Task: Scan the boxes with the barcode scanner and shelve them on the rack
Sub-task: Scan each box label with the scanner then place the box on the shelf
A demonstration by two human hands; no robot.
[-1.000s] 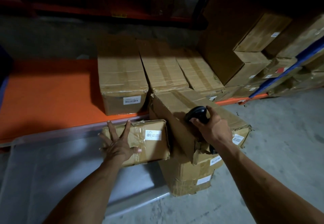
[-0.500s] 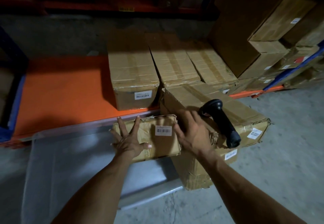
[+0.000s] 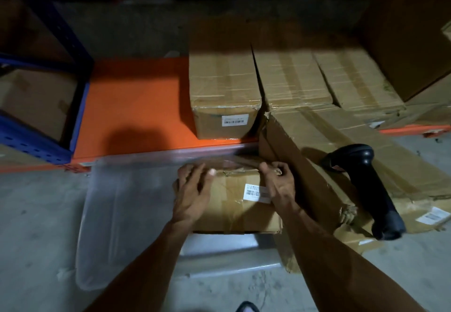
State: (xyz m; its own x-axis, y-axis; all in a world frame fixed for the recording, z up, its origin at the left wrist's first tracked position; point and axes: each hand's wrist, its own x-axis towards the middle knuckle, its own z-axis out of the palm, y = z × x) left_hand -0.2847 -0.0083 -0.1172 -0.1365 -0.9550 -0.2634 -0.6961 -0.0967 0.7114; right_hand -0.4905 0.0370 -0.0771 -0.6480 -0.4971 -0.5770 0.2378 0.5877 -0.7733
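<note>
A small taped cardboard box (image 3: 236, 204) with a white barcode label (image 3: 256, 192) lies in a clear plastic tray (image 3: 127, 204) on the floor. My left hand (image 3: 192, 189) rests over its far left corner with fingers spread. My right hand (image 3: 278, 185) grips its far right corner, fingers curled over the edge. The black barcode scanner (image 3: 366, 189) lies loose on a large crumpled box (image 3: 317, 141) to the right. The orange rack shelf (image 3: 136, 106) sits just beyond the tray.
Three taped boxes (image 3: 224, 84) stand side by side on the shelf's right part. A blue rack upright (image 3: 80, 106) with another box behind it bounds the left. More boxes are stacked at the far right. Concrete floor lies around the tray.
My right hand let go of the scanner, left it on the large box, and moved onto the small box. Both hands now hold the small box's far corners.
</note>
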